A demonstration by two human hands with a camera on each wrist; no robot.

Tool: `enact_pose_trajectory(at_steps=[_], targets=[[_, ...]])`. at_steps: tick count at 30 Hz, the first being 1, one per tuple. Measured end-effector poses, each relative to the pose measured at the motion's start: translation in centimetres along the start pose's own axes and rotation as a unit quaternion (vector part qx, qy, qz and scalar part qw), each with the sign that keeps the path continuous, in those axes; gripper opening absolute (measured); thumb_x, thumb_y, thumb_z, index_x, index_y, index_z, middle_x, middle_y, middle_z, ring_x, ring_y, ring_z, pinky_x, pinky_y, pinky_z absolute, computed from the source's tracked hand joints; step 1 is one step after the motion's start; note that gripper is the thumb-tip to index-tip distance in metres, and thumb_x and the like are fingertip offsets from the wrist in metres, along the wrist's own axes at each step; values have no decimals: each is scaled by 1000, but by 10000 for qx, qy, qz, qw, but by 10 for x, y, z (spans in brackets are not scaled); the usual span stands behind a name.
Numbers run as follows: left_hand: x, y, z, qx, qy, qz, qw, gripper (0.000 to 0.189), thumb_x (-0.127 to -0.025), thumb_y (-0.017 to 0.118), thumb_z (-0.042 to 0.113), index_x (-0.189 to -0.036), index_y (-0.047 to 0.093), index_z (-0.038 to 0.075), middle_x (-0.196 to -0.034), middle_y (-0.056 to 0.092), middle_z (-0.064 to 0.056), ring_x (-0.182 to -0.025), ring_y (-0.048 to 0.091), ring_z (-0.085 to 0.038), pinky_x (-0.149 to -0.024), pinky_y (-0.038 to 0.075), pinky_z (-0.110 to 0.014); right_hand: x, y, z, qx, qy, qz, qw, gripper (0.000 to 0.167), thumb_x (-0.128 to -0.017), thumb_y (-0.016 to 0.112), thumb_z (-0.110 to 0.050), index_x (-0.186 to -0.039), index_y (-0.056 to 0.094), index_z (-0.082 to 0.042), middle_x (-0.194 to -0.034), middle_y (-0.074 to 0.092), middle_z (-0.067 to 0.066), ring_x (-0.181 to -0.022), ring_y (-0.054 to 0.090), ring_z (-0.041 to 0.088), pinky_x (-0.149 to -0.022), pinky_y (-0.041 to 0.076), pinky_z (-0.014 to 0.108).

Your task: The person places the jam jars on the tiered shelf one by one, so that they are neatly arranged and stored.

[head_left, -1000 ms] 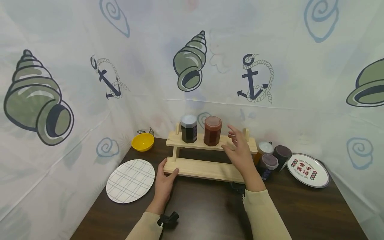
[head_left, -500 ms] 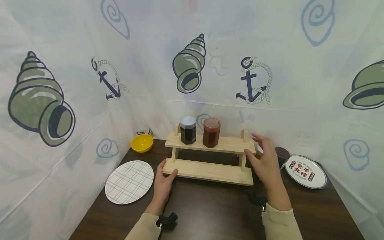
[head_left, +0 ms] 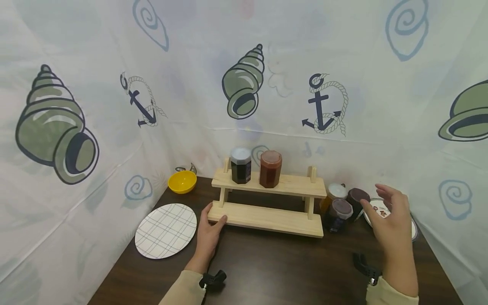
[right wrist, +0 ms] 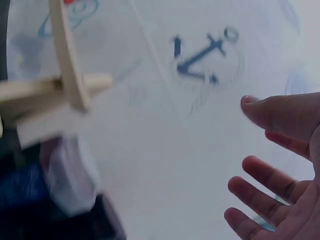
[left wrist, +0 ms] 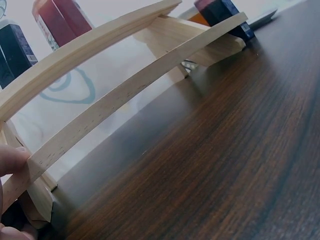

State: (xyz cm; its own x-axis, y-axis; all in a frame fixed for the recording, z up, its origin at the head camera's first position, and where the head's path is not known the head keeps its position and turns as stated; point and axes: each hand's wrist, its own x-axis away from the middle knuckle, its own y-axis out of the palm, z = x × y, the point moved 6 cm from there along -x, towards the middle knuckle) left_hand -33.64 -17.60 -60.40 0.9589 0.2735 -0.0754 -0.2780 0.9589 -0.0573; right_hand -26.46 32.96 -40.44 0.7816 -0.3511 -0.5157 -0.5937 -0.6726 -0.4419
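A two-tier wooden shelf rack (head_left: 267, 217) stands near the back of the table. My left hand (head_left: 206, 237) grips the left end of its lower board; the left wrist view shows a thumb against the board and a fingertip below it. Two jars sit on the upper tier, one dark with a pale lid (head_left: 241, 173) and one red (head_left: 270, 174). My right hand (head_left: 394, 224) hovers with fingers spread and nothing in them, overlapping a white plate with red lettering (head_left: 380, 206). Left of it cluster an amber jar (head_left: 336, 191), a purple-lidded jar (head_left: 339, 212) and a dark jar (head_left: 357, 200).
On the left lie a white checked plate (head_left: 166, 231) and, behind it, a yellow bowl (head_left: 182, 182). A patterned curtain (head_left: 289, 106) hangs close behind and along both sides of the dark wooden table (head_left: 282, 271).
My right hand has moved from the upper tier's right part out past the rack's end and over beside the jars and plate on the right. The left hand keeps its grip on the rack.
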Motion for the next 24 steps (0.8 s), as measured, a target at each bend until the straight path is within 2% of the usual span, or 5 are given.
enact_pose_trajectory(at_steps=[3, 8, 15, 20, 24], targets=[[1, 2, 1, 38, -15, -13, 10000, 81, -101, 81, 25, -169, 36, 19, -178, 32, -13, -164, 33, -37, -133, 27, -61, 1, -9, 21, -62, 268, 174, 9995, 64, -94, 85, -7, -152, 61, -17, -135, 54, -10, -126, 54, -1, -111, 42, 10], [0, 2, 1, 101, -25, -25, 9999, 81, -101, 81, 26, -169, 37, 19, -178, 32, -12, -163, 34, -36, -133, 29, -59, 1, -7, 45, 201, 227, -166, 9994, 65, -94, 85, -11, -154, 59, -15, -143, 55, 12, -125, 51, -4, -104, 41, 4], [0, 2, 4, 18, -83, -82, 9999, 81, -102, 80, 24, -169, 36, 17, -178, 32, -13, -164, 33, -36, -134, 27, -58, 2, 4, 66, 312, 214, -920, 9950, 69, -100, 81, -24, -159, 49, -9, -150, 49, 22, -134, 54, 39, -95, 35, -1], [1, 2, 8, 138, -60, -77, 9999, 81, -102, 80, 20, -169, 35, 15, -178, 30, -15, -164, 31, -37, -133, 29, -59, -2, 12, 67, 215, -4, -1373, 9903, 71, -101, 81, -26, -159, 47, -5, -151, 46, 26, -134, 53, 45, -92, 34, -1], [3, 3, 9, 120, -95, -74, 9999, 81, -102, 79, 18, -169, 35, 14, -178, 30, -16, -164, 31, -38, -132, 30, -60, -1, 18, 68, 120, -57, -1738, 9847, 72, -100, 81, -24, -159, 45, -1, -153, 42, 31, -136, 52, 52, -111, 54, 33]])
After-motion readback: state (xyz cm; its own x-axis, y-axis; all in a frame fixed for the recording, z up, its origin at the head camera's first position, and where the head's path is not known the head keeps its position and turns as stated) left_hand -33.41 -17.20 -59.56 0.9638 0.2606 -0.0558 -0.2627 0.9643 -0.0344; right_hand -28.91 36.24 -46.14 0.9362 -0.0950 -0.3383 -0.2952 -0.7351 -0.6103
